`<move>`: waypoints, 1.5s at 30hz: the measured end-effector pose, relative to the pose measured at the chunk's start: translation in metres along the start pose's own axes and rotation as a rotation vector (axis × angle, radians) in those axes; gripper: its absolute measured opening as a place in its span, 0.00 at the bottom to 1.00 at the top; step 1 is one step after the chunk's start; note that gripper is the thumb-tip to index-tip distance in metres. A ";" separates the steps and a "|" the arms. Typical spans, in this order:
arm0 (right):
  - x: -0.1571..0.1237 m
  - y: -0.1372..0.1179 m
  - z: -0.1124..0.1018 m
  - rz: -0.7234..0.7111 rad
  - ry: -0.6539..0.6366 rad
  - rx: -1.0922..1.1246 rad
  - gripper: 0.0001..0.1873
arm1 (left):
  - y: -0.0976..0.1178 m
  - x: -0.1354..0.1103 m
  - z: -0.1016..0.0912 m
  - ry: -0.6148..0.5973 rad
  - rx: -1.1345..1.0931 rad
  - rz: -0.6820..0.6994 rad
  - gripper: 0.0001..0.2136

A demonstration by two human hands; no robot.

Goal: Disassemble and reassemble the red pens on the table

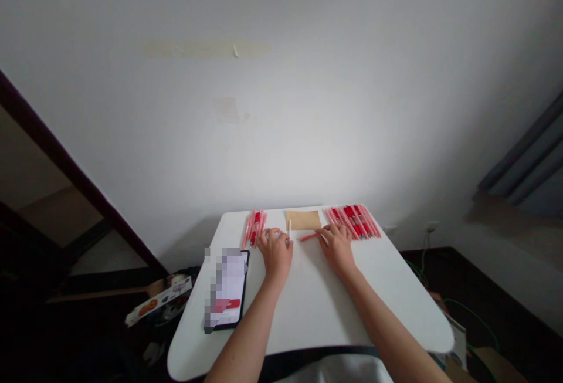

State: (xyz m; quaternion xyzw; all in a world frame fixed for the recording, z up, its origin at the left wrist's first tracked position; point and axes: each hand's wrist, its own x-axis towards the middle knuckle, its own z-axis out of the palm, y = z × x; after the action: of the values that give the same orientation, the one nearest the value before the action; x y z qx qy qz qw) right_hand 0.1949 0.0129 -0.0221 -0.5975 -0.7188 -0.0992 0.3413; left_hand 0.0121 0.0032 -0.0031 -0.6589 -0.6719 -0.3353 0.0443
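Note:
My left hand [276,249] is closed near the middle of the table's far side, its fingertips on a slim white pen-like stick [290,228] that points away from me. To its right, my right hand [336,247] pinches the end of a short pink pen piece [308,237], which lies toward the left hand. A row of pink and red pens [254,227] sits just beyond the left hand. More pink and red pens [356,221] lie side by side beyond the right hand. Between the two groups is a flat brown paper piece [303,219]. My fingers partly hide both held pieces.
A phone [229,289] with its screen lit lies on the left of the white table [321,318]. The table's far edge meets a pale wall [299,136]. Cables and boxes are on the floor at right, and assorted items at left.

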 end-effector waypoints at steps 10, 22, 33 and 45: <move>-0.003 0.004 -0.001 0.009 0.008 0.061 0.11 | -0.001 0.002 0.007 0.000 -0.008 0.023 0.02; -0.004 0.009 -0.001 0.012 0.050 0.092 0.11 | 0.000 0.003 0.012 0.037 0.027 0.034 0.04; -0.002 0.013 -0.003 -0.052 0.119 0.190 0.12 | 0.003 0.004 0.009 0.061 -0.118 0.096 0.03; -0.001 0.004 -0.009 -0.126 0.071 0.131 0.12 | 0.008 0.001 0.006 -0.015 -0.218 0.223 0.03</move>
State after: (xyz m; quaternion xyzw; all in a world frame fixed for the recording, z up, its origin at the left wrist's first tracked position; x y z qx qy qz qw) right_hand 0.2024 0.0077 -0.0171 -0.5234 -0.7474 -0.0945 0.3982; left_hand 0.0217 0.0061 -0.0040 -0.7330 -0.5544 -0.3942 0.0045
